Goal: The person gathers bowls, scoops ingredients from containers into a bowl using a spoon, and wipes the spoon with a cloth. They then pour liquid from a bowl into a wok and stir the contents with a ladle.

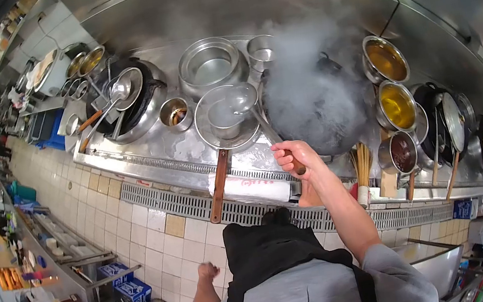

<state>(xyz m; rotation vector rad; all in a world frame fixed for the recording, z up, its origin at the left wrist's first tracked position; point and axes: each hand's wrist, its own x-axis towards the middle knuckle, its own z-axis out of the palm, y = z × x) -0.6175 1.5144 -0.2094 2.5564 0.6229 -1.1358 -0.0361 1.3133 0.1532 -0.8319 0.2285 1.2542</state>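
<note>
My right hand [297, 158] is wrapped round the wooden handle of a metal ladle [242, 99]. The ladle's bowl hangs over a round strainer [203, 133], whose long wooden handle points toward me. Under the strainer's mesh a small metal pot [226, 127] shows. To the right of the ladle, a dark wok [339, 132] gives off thick steam that hides most of its inside. My left hand [208, 272] hangs low beside my body, away from the stove, with its fingers curled in and nothing visible in them.
Behind the strainer stands a large pot of water [210, 64]. A small pot [176, 114] is at its left, near another wok [147, 96] bearing utensils. Pots of yellow liquid [397, 105] and a pot of dark sauce [398, 153] line the right. A grated drain [167, 199] runs along the front.
</note>
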